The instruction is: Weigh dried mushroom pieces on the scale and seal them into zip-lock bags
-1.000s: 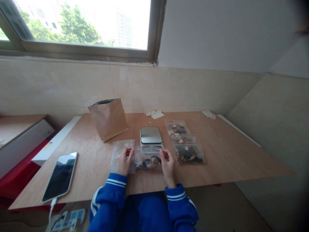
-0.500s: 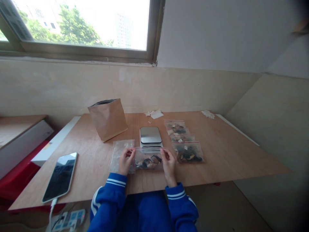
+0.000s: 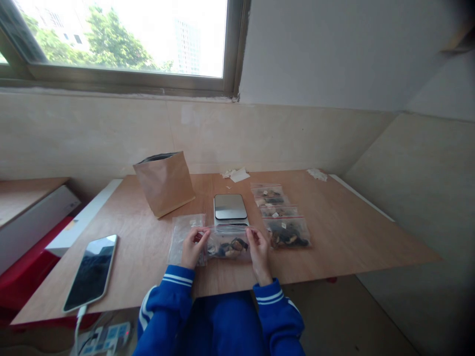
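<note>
A clear zip bag (image 3: 227,248) with dark and tan dried pieces in its lower part is between my two hands, near the table's front edge. My left hand (image 3: 193,246) pinches the bag's top left corner, and my right hand (image 3: 258,247) pinches the top right corner. Just beyond the bag sits a small digital scale (image 3: 230,206) with a silver plate; the bag's top edge overlaps its front. Under and beside my left hand lies a flat clear plastic bag (image 3: 178,240). Right of my right hand is a filled zip bag (image 3: 288,232) with a red strip.
Behind that filled bag, several similar bags (image 3: 272,198) overlap in a row. A brown paper pouch (image 3: 165,185) stands open at the back left. A phone (image 3: 91,272) on a white cable lies at the left edge. Paper scraps (image 3: 239,174) rest at the back.
Both hands keep their pinch on the zip bag's top corners, with hardly any movement. The whole view has shifted slightly.
</note>
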The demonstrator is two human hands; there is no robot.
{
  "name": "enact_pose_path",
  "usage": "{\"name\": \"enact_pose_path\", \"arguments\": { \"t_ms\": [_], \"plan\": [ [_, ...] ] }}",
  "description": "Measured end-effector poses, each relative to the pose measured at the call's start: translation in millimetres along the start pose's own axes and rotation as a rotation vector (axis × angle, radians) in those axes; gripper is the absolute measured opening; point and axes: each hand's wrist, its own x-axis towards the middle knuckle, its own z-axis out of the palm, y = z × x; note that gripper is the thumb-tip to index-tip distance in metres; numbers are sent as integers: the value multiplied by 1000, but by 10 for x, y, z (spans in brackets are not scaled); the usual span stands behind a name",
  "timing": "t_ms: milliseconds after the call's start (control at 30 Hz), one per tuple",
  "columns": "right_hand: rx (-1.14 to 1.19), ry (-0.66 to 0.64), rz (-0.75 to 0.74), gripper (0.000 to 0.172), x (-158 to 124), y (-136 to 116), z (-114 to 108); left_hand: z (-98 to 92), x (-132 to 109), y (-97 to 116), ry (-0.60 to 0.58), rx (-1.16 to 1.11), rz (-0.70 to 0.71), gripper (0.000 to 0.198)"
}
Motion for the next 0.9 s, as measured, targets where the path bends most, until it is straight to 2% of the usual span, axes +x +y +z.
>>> {"name": "enact_pose_path", "arguments": {
  "t_ms": [200,367,767,900],
  "plan": [
    [34,-131,28,32,-45,-121,33,-6,-16,29,-22,-40,7,26],
    [35,-109,21,29,-40,-64,20,-12,-29,21,-39,-56,-33,27],
    [49,-74,45,30,-17,38,7,-14,-24,67,1,-7,31,23],
    [60,-82,46,29,-17,27,11,-6,-25,78,-37,-44,27,25]
  ]
}}
